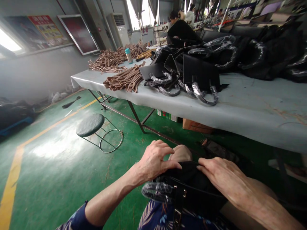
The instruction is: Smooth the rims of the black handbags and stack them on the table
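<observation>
Green floor paint across the left of the frame, crossed by a yellow line (14,179); a round black stool (90,125) standing on it at centre left. On the wall at upper left, a poster (48,30) with red and yellow panels, its writing too blurred to read; beside it a dark framed board (79,33), blank as far as can be told. No brand or label legible anywhere.

Along the grey-covered table (251,111), from left to right: bundles of brown straps (124,80), a teal-capped bottle (129,55), then a heap of black bags (192,68) with handles wrapped in clear film, and more black goods at upper right. In the far background, another person bent over a workstation near the windows.

At bottom centre, on the lap: one black bag (192,188), its film-wrapped handle (155,191) lying toward the lower left. Left hand (155,161) curled over the bag's upper left edge, fingers bent and pressing on the rim. Right hand (223,179) laid flat on the top right, fingers together and extended toward the opening.

Judging by the heap on the table and the single bag in hand: many pieces already handled or waiting, which of the two cannot be told; this bag seemingly mid-way, handles fitted and wrapped, top edge under attention.
</observation>
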`<state>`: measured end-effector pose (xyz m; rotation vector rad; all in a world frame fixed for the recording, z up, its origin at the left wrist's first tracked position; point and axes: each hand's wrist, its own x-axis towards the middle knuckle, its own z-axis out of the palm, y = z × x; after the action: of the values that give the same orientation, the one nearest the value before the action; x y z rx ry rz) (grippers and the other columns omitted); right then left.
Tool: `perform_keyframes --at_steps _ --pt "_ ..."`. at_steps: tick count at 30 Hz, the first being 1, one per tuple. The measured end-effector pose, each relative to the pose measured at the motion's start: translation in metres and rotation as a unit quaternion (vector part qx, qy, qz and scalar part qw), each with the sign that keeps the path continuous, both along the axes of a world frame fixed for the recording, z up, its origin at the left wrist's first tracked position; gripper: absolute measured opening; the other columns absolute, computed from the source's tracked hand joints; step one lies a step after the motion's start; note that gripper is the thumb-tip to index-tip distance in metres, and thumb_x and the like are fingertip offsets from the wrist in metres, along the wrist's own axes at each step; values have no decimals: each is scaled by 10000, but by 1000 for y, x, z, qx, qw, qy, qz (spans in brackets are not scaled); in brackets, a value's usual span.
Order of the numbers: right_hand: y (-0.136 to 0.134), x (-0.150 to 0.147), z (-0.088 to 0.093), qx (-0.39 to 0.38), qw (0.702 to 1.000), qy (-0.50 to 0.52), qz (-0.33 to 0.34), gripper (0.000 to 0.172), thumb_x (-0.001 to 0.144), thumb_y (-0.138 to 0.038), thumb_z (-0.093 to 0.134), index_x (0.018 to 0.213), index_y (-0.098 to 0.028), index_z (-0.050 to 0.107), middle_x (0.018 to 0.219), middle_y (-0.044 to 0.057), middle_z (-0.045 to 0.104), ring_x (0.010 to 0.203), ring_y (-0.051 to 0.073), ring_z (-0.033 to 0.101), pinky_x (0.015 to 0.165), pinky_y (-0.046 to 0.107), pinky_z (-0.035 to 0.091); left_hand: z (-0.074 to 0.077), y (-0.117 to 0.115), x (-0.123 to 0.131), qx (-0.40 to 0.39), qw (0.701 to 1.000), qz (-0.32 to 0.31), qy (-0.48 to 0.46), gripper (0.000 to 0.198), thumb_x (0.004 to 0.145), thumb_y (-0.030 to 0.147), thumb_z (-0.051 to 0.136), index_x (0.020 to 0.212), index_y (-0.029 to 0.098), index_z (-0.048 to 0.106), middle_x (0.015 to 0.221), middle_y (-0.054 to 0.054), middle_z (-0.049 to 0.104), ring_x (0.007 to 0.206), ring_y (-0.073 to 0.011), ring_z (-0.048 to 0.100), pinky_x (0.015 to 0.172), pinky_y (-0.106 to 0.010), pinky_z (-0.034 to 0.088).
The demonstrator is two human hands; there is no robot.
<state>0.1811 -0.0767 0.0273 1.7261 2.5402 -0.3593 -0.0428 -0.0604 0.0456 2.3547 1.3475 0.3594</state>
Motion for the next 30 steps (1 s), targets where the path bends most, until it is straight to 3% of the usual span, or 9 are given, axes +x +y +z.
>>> perform_keyframes --at_steps 2,5,10,14,16,19,24,27,30 --pt "0 -1 3 -4 1000 2 5 281 870 -304 377 691 -256 589 615 25 663 618 205 648 507 278 334 -1 -1 10 -23 998 -60 26 408 715 509 581 981 200 597 858 -32 630 826 -173 556 706 -251 404" --pt "1 -1 8 -6 1000 3 1 296 858 -334 412 625 -246 573 567 12 640 581 187 637 486 266 323 -8 1 19 -65 990 -104 74 244 794 392 521 934 213 609 828 -18 644 780 -174 587 656 -242 412" --pt "7 -5 16 -9 1000 20 4 130 788 -281 526 679 -244 587 736 -13 657 684 181 628 555 260 376 -15 3 25 -66 989 -113 69 191 809 328 502 891 210 629 787 -10 640 751 -166 589 636 -226 404" --pt "14 -12 22 -109 979 154 72 192 837 -260 444 773 -274 624 819 -36 685 817 154 619 695 243 406 -8 5 25 -110 986 -121 28 210 782 329 548 950 228 626 812 5 637 770 -149 580 659 -208 396" --pt "17 -12 23 -141 967 193 86 249 854 -286 403 775 -280 639 799 -35 688 808 150 614 702 240 406 -2 6 19 -151 983 -100 6 273 727 380 606 952 227 626 808 9 629 755 -145 570 639 -201 392" --pt "18 -9 20 -131 972 190 47 297 852 -330 390 697 -256 632 708 -16 672 748 162 605 674 250 403 2 7 0 -227 972 -16 -52 392 627 406 682 954 200 617 803 7 613 730 -141 544 604 -198 392" --pt "18 -3 14 -135 974 182 17 341 856 -368 367 624 -244 583 657 -18 651 705 162 595 655 255 395 -12 0 -32 -383 889 80 -238 358 641 257 649 970 129 587 777 -7 592 681 -110 511 594 -197 389" --pt "17 -4 12 -134 977 163 6 338 855 -392 368 632 -255 581 662 -25 646 719 166 592 665 259 394 -19 -7 -37 -401 858 101 -305 351 648 206 617 984 115 576 792 -16 595 680 -100 506 609 -197 386" --pt "18 -5 11 -133 980 151 -2 326 851 -394 377 631 -259 577 666 -31 651 713 166 595 654 259 394 -15 -10 -35 -403 860 91 -299 318 687 195 562 996 122 588 804 -16 602 684 -95 496 612 -189 381"
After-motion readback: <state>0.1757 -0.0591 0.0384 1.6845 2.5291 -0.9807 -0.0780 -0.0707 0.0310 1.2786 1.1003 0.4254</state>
